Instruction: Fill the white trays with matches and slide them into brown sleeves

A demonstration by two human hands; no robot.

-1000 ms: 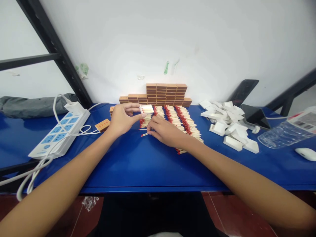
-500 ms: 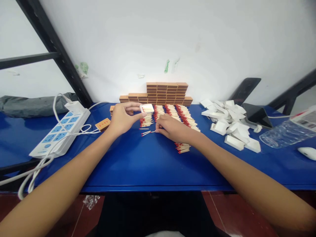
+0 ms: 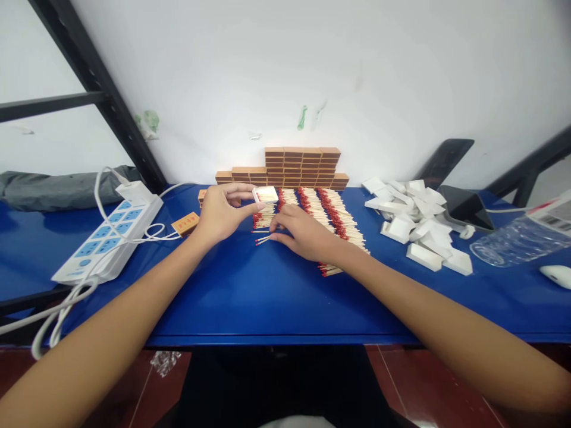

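Note:
My left hand (image 3: 219, 215) is closed on a small white matchbox tray (image 3: 266, 195), held tilted between thumb and fingers with matches lying in it. My right hand (image 3: 302, 235) is low over the blue table, thumb and fingertips pinched at the tail ends of a few loose red-tipped matches (image 3: 262, 240). How many it grips is hidden by the fingers. Behind and beside it, matches lie in long rows (image 3: 341, 217), their red heads to the left. One more small bunch (image 3: 329, 270) shows below my right wrist.
Brown matchboxes (image 3: 302, 169) are stacked against the wall. An orange matchbox (image 3: 186, 224) lies left, near a white power strip (image 3: 111, 238) with cables. Right are a heap of white trays (image 3: 414, 217), a dark stand (image 3: 466, 208), a clear plastic bottle (image 3: 513, 241) and a white mouse (image 3: 556, 276).
My right hand has slid a little to the left, onto the loose matches. My left hand holds the tray in nearly the same place.

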